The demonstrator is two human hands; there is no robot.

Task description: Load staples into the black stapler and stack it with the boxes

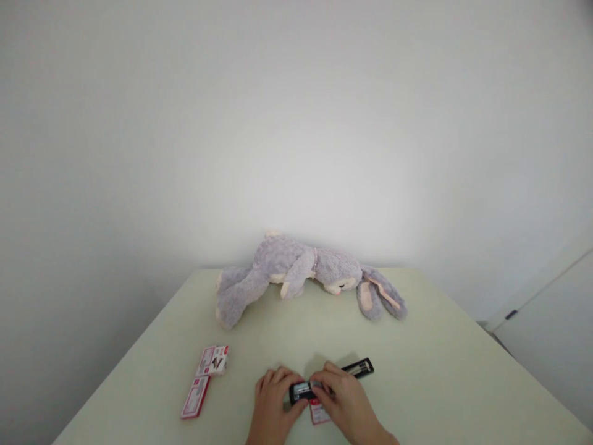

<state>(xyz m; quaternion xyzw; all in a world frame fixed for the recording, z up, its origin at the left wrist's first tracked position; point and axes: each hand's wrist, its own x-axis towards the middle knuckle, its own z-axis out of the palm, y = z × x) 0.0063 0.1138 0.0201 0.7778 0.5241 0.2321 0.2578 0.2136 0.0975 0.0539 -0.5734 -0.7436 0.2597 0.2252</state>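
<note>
Stapler (302, 390), small and black with a shiny metal strip along its top, sits low in the view at about six o'clock on the pale green table (445, 346), held between both hands just above the tabletop.

Going left to right: at about eight o'clock from the stapler lie two red-and-white staple boxes (204, 380), one flat and nearer, the other just beyond it and touching or nearly so. The left hand (273, 402) comes next, its fingers curled together and pinching the stapler's left end, thumb underneath as far as can be told. The right hand (343, 402) covers the stapler's right end, fingers bent and pressed close over the top; exactly what the fingertips grip is hidden. Under the right hand a third red-and-white box (317, 413) peeps out at about five o'clock from the stapler. At two o'clock from the hands lies a black open tray-like part (359, 368) with a metal strip inside, apart from the stapler. Far back, at twelve o'clock, a grey plush rabbit (296, 275) lies on its side against the white wall.

As a judgement: the stapler is small and both grips sit at its ends, so a hard squeeze or a slip of the fingers could let a sprung part snap onto a fingertip, or scatter loose staples over the table. The box beneath the right hand could also be knocked aside.
</note>
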